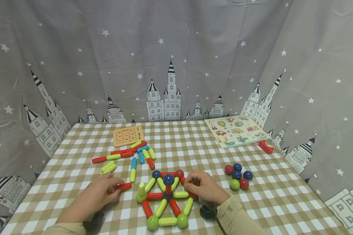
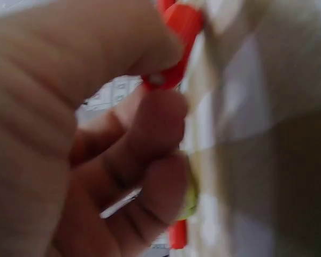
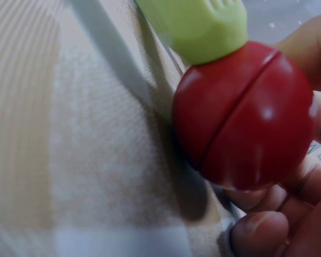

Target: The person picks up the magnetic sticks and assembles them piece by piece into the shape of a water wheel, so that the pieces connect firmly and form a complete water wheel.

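Note:
My left hand pinches a red magnetic rod between thumb and fingers, low over the cloth. In the left wrist view the rod shows a silvery dot at its near end. Before me lies a wheel-shaped build of rods and balls. From its hub stands a red rod topped by a blue ball; a green rod rises at its left corner. At the right side, my right hand has curled fingers on a red rod, beside a red ball joined to a green rod.
Loose red, green and blue rods lie at the back left, near a wooden number puzzle. Several loose balls sit to the right. Farther back are a picture puzzle board and a red block.

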Demonstrator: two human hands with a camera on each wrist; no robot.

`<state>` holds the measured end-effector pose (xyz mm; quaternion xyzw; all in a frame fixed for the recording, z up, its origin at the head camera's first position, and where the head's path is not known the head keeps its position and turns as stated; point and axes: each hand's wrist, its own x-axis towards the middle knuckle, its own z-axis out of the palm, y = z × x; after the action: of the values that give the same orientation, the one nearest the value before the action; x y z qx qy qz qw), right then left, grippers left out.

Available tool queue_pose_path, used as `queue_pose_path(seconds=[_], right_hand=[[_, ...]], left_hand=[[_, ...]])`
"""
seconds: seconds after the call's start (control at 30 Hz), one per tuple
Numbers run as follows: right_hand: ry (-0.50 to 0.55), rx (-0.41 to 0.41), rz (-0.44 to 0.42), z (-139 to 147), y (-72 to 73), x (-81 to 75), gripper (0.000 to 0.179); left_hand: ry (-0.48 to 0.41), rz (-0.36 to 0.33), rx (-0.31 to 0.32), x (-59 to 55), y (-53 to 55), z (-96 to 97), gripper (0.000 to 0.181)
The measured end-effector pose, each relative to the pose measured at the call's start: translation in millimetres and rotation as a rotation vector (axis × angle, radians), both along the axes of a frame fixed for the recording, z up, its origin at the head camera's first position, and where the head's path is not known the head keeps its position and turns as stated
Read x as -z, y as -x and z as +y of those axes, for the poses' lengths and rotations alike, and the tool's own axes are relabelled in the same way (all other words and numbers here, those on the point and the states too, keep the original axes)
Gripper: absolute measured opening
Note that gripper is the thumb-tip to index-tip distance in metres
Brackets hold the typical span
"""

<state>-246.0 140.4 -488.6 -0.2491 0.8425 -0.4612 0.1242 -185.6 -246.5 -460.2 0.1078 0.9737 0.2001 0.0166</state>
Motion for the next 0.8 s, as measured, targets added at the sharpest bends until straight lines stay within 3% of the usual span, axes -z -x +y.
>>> queue_pose_path(seconds=[0.17, 0.23, 0.3, 0.37, 0.43, 0.57, 0.67, 0.8], right_hand=[[0.003, 0.004, -0.001, 2, -0.1, -0.2, 0.004], [0.006, -0.002, -0.004, 2, 0.0, 0.1, 0.004], [0.007, -0.007, -0.002, 2, 0.4, 0.9, 0.004], [0.012, -0.015, -0.003, 3, 0.7, 1.6, 0.004], [0.013, -0.018, -0.006, 3, 0.9, 2.5, 0.004], [0.020, -0.019, -0.007, 3, 0.9, 4.6, 0.006], [0.032, -0.022, 0.001, 0, -0.5, 4.7, 0.006], [0.034, -0.039, 0.027, -4, -1.6, 4.1, 0.005]], left_hand=[[-0.055, -0.058, 0.088, -7.2, 0.4, -10.1, 0.021], [-0.141, -0.058, 0.111, -11.0, -1.9, -13.0, 0.022], [-0.267, -0.046, 0.095, -16.3, -5.4, -10.5, 0.023], [-0.391, 0.023, 0.110, -21.8, -8.3, -2.0, 0.024], [-0.444, 0.109, 0.112, -26.0, -9.3, 12.7, 0.024], [-0.382, 0.213, 0.175, -29.5, -3.4, 44.0, 0.022], [-0.346, 0.187, 0.194, -29.2, 0.2, 55.6, 0.022], [-0.366, 0.179, 0.213, -24.6, -0.3, 57.2, 0.023]])
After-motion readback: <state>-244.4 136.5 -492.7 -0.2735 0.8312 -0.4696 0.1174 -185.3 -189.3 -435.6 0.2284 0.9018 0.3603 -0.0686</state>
